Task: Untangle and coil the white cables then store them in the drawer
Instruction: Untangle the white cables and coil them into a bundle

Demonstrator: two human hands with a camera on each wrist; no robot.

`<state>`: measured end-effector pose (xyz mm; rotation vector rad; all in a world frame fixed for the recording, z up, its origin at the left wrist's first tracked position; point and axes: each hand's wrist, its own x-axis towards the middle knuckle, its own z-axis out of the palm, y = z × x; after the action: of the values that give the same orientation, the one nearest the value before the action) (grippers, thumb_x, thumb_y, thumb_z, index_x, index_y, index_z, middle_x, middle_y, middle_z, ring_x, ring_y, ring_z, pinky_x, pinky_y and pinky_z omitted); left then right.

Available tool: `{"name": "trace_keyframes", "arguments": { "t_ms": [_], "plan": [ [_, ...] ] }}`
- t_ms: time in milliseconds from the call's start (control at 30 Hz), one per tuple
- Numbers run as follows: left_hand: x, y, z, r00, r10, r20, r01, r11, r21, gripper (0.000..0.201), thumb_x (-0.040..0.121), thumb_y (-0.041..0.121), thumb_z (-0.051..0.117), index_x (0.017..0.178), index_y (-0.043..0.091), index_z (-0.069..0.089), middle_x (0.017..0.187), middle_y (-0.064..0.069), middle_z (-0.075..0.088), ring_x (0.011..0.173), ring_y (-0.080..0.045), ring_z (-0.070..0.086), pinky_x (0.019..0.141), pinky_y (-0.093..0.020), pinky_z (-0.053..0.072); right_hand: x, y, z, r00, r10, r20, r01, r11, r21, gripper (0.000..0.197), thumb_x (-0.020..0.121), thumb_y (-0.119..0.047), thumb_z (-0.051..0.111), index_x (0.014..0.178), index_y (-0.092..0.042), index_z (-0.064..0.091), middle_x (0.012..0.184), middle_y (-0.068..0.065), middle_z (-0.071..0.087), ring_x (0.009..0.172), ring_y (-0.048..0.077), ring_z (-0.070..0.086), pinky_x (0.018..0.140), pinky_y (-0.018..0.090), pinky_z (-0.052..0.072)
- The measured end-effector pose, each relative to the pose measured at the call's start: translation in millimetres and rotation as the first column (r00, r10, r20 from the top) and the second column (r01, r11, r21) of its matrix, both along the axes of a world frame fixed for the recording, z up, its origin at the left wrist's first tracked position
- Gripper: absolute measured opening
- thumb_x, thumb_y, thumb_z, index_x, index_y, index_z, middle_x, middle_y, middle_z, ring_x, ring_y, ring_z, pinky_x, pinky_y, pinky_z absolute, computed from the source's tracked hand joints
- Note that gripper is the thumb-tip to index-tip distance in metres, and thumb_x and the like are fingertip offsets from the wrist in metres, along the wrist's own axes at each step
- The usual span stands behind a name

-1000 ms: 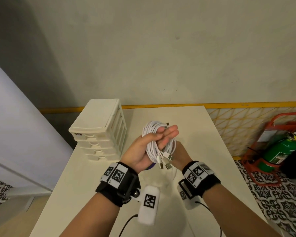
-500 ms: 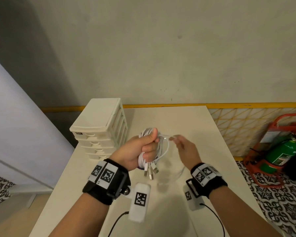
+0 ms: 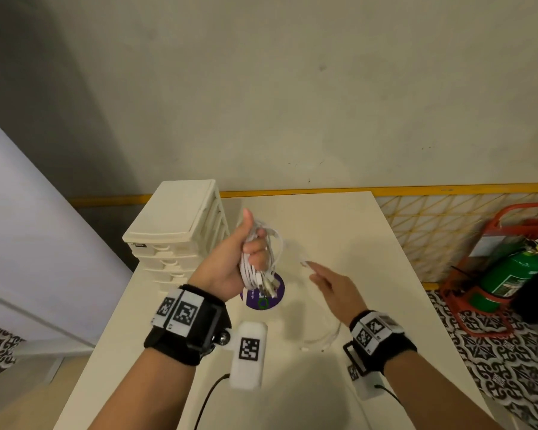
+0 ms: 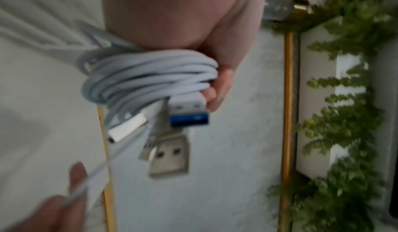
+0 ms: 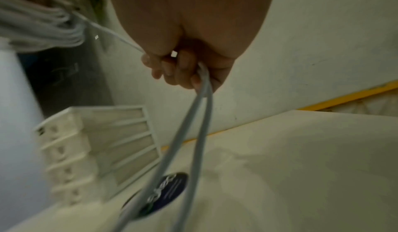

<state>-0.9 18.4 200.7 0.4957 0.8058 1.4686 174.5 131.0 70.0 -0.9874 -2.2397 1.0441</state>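
While the right hand (image 3: 330, 283) hangs nearest over the front of the white table (image 3: 370, 243), its fingers (image 5: 183, 72) are curled round one loose white cable (image 5: 193, 125), which drops from the fist as a long double strand towards the tabletop; in the head view that strand shows only as a faint, blurred loop below the wrist. From the same fist a thin stretch of the cable runs up and across to the left hand (image 3: 230, 262). This hand is raised a little farther out, thumb up, and it grips a thick coil of white cables (image 3: 261, 259) tightly in its fist. Several plugs (image 4: 170, 152) dangle from the bottom of the coil, one of them with a blue tip. Under the coil a round purple disc (image 3: 263, 297) lies flat on the table. Beyond the left hand, at the far left edge of the table, stands a cream drawer unit (image 3: 180, 231) with all its drawers closed. A green fire extinguisher (image 3: 510, 274) stands on the floor to the right
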Motion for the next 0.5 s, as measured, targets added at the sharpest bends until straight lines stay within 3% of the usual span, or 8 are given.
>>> {"name": "trace_keyframes", "arguments": {
  "t_ms": [67, 133, 200, 267, 333, 400, 467, 500],
  "plan": [
    [-2.5, 5.4, -1.7, 0.985, 0.088, 0.147, -0.091, 0.996, 0.017, 0.049, 0.09, 0.058, 0.037, 0.072, 0.014, 0.047, 0.045, 0.008, 0.037, 0.04, -0.007, 0.038, 0.042, -0.017, 0.038, -6.2, -13.9, -4.2, 0.996, 0.087, -0.015, -0.088, 0.996, -0.025, 0.04, 0.097, -0.024, 0.047, 0.135, -0.032, 0.044, 0.129, -0.006, 0.057, 0.118, 0.005, 0.052, 0.087, 0.003, 0.033],
    [-5.9, 12.6, -5.6, 0.95, 0.208, 0.232, -0.222, 0.974, 0.038, 0.048, 0.095, 0.055, 0.034, 0.073, 0.014, 0.048, 0.049, 0.005, 0.04, 0.042, -0.009, 0.04, 0.044, -0.018, 0.039, -15.1, -23.0, -6.8, 0.989, 0.147, -0.022, -0.148, 0.988, -0.042, 0.044, 0.097, -0.023, 0.045, 0.138, -0.034, 0.037, 0.134, -0.006, 0.052, 0.122, 0.005, 0.048, 0.092, 0.002, 0.032],
    [-10.9, 18.8, -6.7, 0.914, 0.342, 0.22, -0.368, 0.926, 0.089, 0.046, 0.097, 0.051, 0.031, 0.075, 0.015, 0.048, 0.052, 0.005, 0.042, 0.046, -0.01, 0.042, 0.048, -0.02, 0.039, -22.0, -28.4, -11.9, 0.978, 0.204, 0.054, -0.201, 0.978, -0.055, 0.045, 0.098, -0.022, 0.043, 0.14, -0.034, 0.034, 0.136, 0.0, 0.053, 0.123, 0.014, 0.051, 0.099, 0.017, 0.038],
    [-17.0, 22.6, -6.1, 0.864, 0.488, 0.125, -0.503, 0.853, 0.141, 0.044, 0.099, 0.05, 0.031, 0.076, 0.017, 0.048, 0.054, 0.005, 0.042, 0.049, -0.011, 0.043, 0.051, -0.021, 0.039, -25.1, -35.1, -16.5, 0.948, 0.271, 0.168, -0.263, 0.962, -0.066, 0.045, 0.098, -0.022, 0.042, 0.14, -0.035, 0.035, 0.133, 0.004, 0.056, 0.12, 0.021, 0.054, 0.098, 0.026, 0.041],
    [-24.4, 24.1, -11.3, 0.785, 0.612, -0.091, -0.587, 0.783, 0.203, 0.039, 0.1, 0.045, 0.032, 0.078, 0.017, 0.048, 0.058, 0.002, 0.043, 0.051, -0.012, 0.043, 0.053, -0.022, 0.039, -26.1, -43.6, -12.8, 0.915, 0.324, 0.239, -0.322, 0.945, -0.048, 0.042, 0.098, -0.025, 0.041, 0.139, -0.033, 0.038, 0.126, 0.007, 0.061, 0.114, 0.024, 0.057, 0.092, 0.027, 0.041],
    [-30.6, 23.1, -24.9, 0.608, 0.631, -0.482, -0.561, 0.771, 0.301, 0.038, 0.102, 0.038, 0.033, 0.077, 0.015, 0.05, 0.06, -0.002, 0.045, 0.052, -0.013, 0.046, 0.052, -0.022, 0.041, -26.9, -50.2, -1.5, 0.905, 0.361, 0.224, -0.377, 0.926, 0.027, 0.037, 0.098, -0.028, 0.04, 0.135, -0.028, 0.046, 0.12, 0.007, 0.065, 0.106, 0.026, 0.059, 0.088, 0.029, 0.044],
    [-35.0, 21.3, -45.5, 0.345, 0.47, -0.813, -0.412, 0.854, 0.319, 0.049, 0.1, 0.041, 0.035, 0.069, 0.008, 0.053, 0.057, -0.006, 0.05, 0.05, -0.015, 0.05, 0.054, -0.023, 0.044, -27.5, -52.6, 16.6, 0.915, 0.374, 0.151, -0.396, 0.905, 0.156, 0.035, 0.096, -0.034, 0.036, 0.124, -0.027, 0.056, 0.107, 0.004, 0.069, 0.094, 0.025, 0.062, 0.081, 0.034, 0.048],
    [-35.5, 18.5, -54.2, 0.282, 0.349, -0.893, -0.333, 0.909, 0.25, 0.058, 0.097, 0.05, 0.037, 0.069, 0.003, 0.056, 0.056, -0.008, 0.053, 0.049, -0.015, 0.051, 0.054, -0.025, 0.044, -28.2, -51.1, 26.4, 0.925, 0.361, 0.116, -0.379, 0.898, 0.225, 0.035, 0.094, -0.036, 0.034, 0.118, -0.026, 0.058, 0.101, 0.001, 0.07, 0.088, 0.023, 0.062, 0.076, 0.034, 0.048]
  ]
}}
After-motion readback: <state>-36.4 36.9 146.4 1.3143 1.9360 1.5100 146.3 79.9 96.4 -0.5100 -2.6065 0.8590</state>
